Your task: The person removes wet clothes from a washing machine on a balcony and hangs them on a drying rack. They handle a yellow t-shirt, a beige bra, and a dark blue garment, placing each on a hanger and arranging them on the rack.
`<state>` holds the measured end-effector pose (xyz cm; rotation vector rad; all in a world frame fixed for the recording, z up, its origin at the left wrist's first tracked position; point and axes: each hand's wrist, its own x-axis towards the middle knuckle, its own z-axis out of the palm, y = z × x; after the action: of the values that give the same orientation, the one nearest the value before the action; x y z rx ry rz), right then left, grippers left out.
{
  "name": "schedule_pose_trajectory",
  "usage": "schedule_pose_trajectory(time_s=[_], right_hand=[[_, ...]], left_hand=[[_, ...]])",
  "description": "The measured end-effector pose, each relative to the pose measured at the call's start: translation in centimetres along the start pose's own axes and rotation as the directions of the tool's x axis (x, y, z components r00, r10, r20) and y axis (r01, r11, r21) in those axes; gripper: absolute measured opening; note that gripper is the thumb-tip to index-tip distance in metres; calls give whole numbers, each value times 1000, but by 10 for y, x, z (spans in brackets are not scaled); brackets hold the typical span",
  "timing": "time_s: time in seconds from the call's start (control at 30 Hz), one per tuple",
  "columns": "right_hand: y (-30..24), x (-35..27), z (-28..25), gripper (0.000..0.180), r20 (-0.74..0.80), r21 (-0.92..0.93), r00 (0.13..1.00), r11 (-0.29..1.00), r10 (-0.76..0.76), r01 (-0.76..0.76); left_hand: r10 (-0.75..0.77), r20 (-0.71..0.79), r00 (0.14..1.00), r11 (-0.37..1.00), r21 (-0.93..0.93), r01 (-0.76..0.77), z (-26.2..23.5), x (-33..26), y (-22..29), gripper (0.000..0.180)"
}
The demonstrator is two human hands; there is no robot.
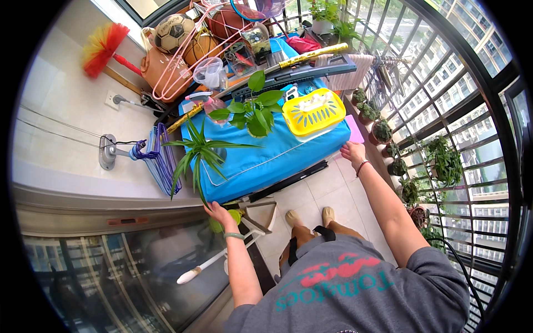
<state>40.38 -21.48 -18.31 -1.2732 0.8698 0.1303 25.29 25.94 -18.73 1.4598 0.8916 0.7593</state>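
A bright blue cloth cover with a pale piping line lies over a box-like piece with plants and other things on top. My left hand is at its near left corner, fingers stretched toward the cloth. At the near right corner, my right hand reaches out with fingers extended, beside a pink flat piece. I see no object in either hand. On the cover stand a spiky-leaved plant, a broad-leaved plant and a yellow slotted basket holding small white things.
Behind the cover pile up a soccer ball, basketballs, pink hangers and a gold-wrapped pole. Blue-purple hangers hang at the left wall. Potted plants line the railing. A dustpan and a white-handled brush stand by my left arm.
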Motion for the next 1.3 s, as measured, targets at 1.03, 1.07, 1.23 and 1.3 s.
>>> schedule_pose_trajectory(time_s=[1.03,1.07,1.23,1.3], right_hand=[[32,38,-6,21,-80,-263,983,948,164,-180],[36,32,-6,20,-86,-239,983,954,163,-179],[31,-5,-5,27,129,-64,971,979,202,-195],[33,-9,-21,31,203,-13,952,973,229,-231]], left_hand=[[-96,102,990,991,102,85,2,-2,-2,59],[-110,113,987,992,78,102,0,-4,1,61],[-266,-10,964,963,-33,266,-10,-30,4,59],[-355,103,929,924,-111,366,2,-59,21,58]])
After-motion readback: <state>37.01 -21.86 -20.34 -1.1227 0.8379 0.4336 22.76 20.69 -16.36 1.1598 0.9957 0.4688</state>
